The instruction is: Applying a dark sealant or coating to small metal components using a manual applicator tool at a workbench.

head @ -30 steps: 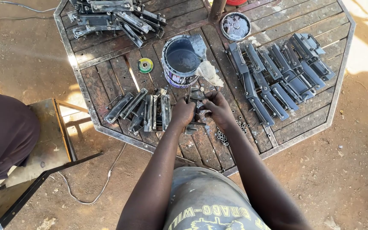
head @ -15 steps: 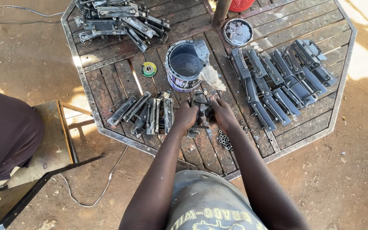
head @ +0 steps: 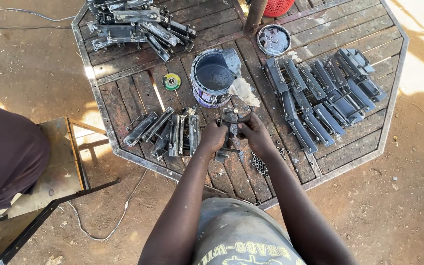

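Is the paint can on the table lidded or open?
Open: the paint can stands upright with grey paint visible inside, and its round lid lies apart on the table.

A paint can (head: pixel 213 78) is placed near the middle of the wooden table (head: pixel 123 88), with a rag (head: pixel 244 92) touching its right side and a small disc (head: pixel 172 81) lying to its left. A row of metal parts (head: pixel 165 133) is laid left of the left hand (head: pixel 214 137), and a larger group (head: pixel 322 93) is spread right of the right hand (head: pixel 254 131); a metal piece (head: pixel 229 132) is held between both hands. A pile of parts (head: pixel 136 24) is found at the far left corner, a lid (head: pixel 274 39) behind the can, small nuts (head: pixel 260 165) near the front edge, and a stool (head: pixel 55 162) left of the table.
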